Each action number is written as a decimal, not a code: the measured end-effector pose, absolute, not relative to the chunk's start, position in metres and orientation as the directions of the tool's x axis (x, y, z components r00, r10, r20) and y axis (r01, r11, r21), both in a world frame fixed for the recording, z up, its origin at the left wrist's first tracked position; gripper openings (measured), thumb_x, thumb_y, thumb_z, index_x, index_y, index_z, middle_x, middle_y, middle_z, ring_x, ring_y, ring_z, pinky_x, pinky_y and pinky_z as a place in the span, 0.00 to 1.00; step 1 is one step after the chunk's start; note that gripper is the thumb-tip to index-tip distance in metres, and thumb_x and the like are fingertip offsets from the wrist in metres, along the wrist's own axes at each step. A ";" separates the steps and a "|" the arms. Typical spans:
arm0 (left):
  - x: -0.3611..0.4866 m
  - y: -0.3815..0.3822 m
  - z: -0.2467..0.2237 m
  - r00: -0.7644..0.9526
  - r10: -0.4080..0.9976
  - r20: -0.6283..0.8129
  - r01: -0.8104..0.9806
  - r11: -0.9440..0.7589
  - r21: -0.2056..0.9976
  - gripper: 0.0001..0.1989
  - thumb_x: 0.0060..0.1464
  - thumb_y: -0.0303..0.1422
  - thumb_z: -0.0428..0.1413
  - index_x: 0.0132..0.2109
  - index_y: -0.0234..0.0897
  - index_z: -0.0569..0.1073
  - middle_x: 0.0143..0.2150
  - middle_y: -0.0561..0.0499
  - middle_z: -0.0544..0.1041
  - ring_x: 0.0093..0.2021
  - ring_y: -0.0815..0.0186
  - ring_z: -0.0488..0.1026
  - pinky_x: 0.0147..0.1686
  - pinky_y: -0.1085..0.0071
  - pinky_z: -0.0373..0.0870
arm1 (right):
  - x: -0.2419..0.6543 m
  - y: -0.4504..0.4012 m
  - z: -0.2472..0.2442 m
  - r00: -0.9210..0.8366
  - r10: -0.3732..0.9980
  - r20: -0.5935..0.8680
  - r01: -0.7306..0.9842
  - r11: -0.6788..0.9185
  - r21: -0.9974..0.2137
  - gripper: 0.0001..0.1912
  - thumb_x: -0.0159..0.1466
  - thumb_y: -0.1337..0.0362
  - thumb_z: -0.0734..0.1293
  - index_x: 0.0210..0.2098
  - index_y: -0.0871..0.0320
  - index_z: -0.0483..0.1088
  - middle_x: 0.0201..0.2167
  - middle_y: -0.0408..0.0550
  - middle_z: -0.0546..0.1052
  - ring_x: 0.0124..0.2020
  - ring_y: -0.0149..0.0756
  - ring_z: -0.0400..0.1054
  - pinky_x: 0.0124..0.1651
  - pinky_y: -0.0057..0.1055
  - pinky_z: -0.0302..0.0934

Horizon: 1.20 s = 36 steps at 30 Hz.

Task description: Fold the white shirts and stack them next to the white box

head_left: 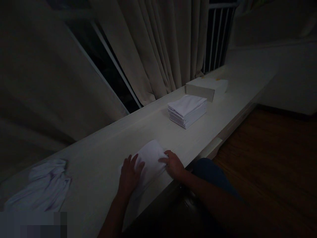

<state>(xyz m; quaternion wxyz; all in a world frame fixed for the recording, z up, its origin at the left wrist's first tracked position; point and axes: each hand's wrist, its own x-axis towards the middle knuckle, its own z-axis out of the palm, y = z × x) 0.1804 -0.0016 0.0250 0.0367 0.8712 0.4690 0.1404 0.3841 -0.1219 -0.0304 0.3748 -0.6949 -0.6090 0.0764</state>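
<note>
Dim room, long pale desk running from lower left to upper right. White folded cloth lies flat on the desk, near the front edge, between the two hands. Left hand: palm down, fingers spread and slightly bent, pressing on the left part of the cloth, partly open, not gripping it. Right hand: fingers curled in, thumb and fingers at the right edge of the cloth, seems to pinch that edge; exact closure hard to tell in the low light. Stack of folded white cloths sits farther along the desk, beyond the right hand, well apart from the cloth being handled, layers showing at its near side. White box just behind the stack, small orange marks near its top back edge. Crumpled white cloth at the far left of the desk, loose and wrinkled, well apart from the left hand. Beige curtains hang behind the desk, dark window gap between them, white railing at upper right. Wooden floor at right, below the desk. Blue-clad knee just under the right forearm, by the desk edge.
</note>
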 end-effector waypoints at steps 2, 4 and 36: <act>0.186 -0.001 0.008 0.534 0.831 0.153 0.834 -0.548 0.067 0.32 0.59 0.51 0.41 0.66 0.42 0.58 0.69 0.39 0.55 0.68 0.44 0.49 0.60 0.44 0.51 | 0.385 -0.123 -0.030 0.253 0.903 0.347 0.775 0.025 -0.631 0.25 0.55 0.76 0.64 0.49 0.48 0.74 0.56 0.50 0.63 0.54 0.42 0.60 0.55 0.39 0.56; 0.184 -0.009 -0.007 0.515 0.846 0.141 0.856 -0.517 -0.026 0.33 0.59 0.52 0.40 0.67 0.44 0.53 0.69 0.38 0.54 0.67 0.41 0.49 0.59 0.41 0.49 | 0.387 -0.126 -0.029 0.256 0.906 0.336 0.758 0.028 -0.652 0.25 0.54 0.75 0.65 0.48 0.48 0.74 0.56 0.50 0.64 0.53 0.41 0.61 0.55 0.39 0.57; 0.155 -0.046 -0.024 0.389 0.913 0.125 0.919 -0.393 0.007 0.42 0.55 0.58 0.38 0.69 0.38 0.45 0.69 0.33 0.50 0.69 0.41 0.44 0.59 0.42 0.48 | 0.384 -0.013 -0.025 -0.051 0.962 0.268 0.836 0.188 -0.515 0.35 0.64 0.47 0.61 0.62 0.62 0.59 0.65 0.58 0.59 0.66 0.48 0.49 0.66 0.47 0.43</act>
